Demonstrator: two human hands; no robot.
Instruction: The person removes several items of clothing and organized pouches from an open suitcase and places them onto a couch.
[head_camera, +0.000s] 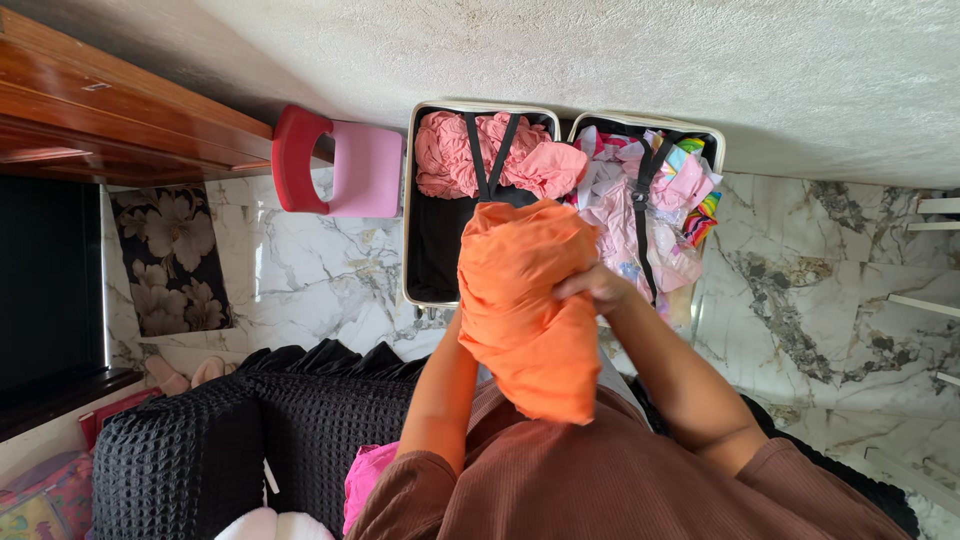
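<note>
I hold a bunched orange garment (525, 300) up in front of my chest, above an open cream suitcase (408, 200) on the marble floor. My right hand (598, 288) grips the garment's right side, fingers closed on the fabric. My left forearm (440, 390) runs up into the garment from below. The left hand itself is hidden inside the folds and carries the bundle. The suitcase's left half holds pink clothes (480, 150) under black straps. Its right half (715, 140) is full of pale pink and striped clothes.
A red and pink small chair (335, 165) stands left of the suitcase by the wall. A black waffle-weave cover (250, 430) lies over the seat at lower left, with a bright pink cloth (365, 480) beside my arm. Dark wooden furniture (110, 110) fills the upper left.
</note>
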